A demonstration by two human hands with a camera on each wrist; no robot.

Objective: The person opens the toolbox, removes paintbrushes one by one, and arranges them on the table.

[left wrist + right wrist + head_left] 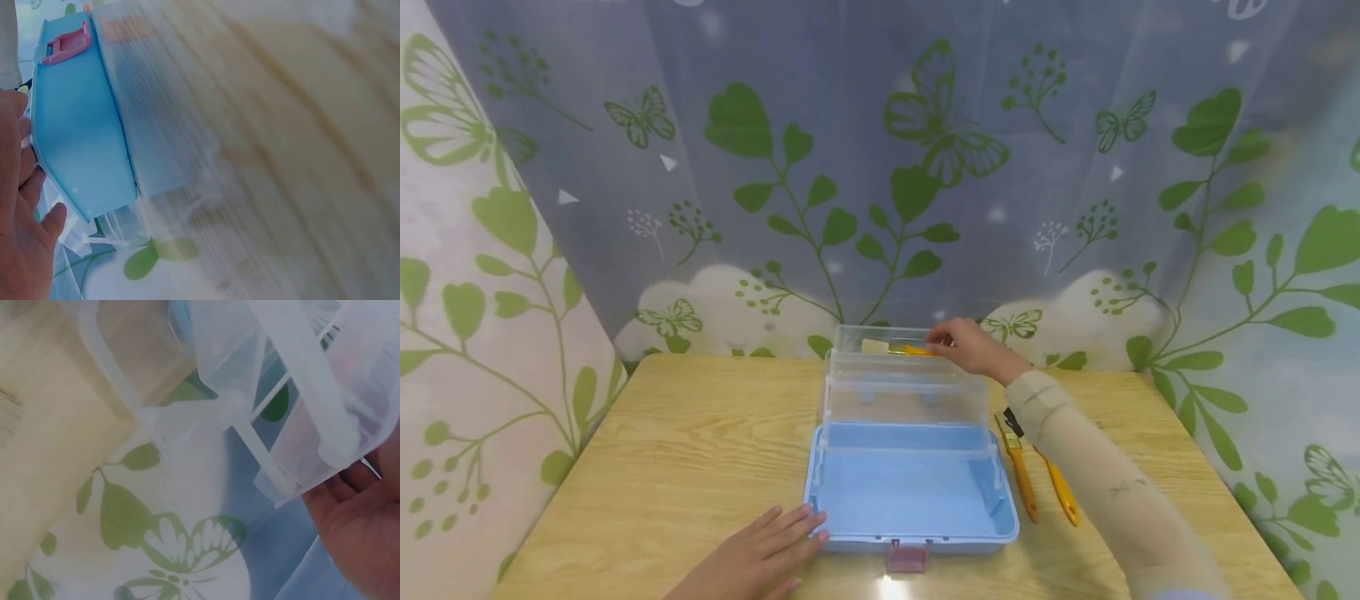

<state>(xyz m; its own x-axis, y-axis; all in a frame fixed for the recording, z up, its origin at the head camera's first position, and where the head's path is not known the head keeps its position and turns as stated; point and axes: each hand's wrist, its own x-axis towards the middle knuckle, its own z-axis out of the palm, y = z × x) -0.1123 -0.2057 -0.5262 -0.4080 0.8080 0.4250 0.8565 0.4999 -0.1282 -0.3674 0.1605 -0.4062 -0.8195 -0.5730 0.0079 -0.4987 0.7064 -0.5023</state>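
Note:
A light blue storage box [910, 493] stands open on the table, its clear stepped trays [910, 404] raised at the back. In the topmost tray lies a paintbrush [917, 350] with pale bristles and a yellow-orange handle. My right hand [972, 346] pinches that handle's end at the tray's right side; in the right wrist view the clear plastic covers part of the fingers. My left hand [767, 554] rests with extended fingers on the box's front left corner. From the left wrist, the blue side wall [84, 125] shows beside the fingers.
To the right of the box lie a flat brush [1021, 477] with a brown-orange handle and another yellow handle [1062, 493], partly under the right forearm. A pink latch [908, 557] hangs at the box front. A patterned curtain [850, 167] stands behind the wooden table [700, 442].

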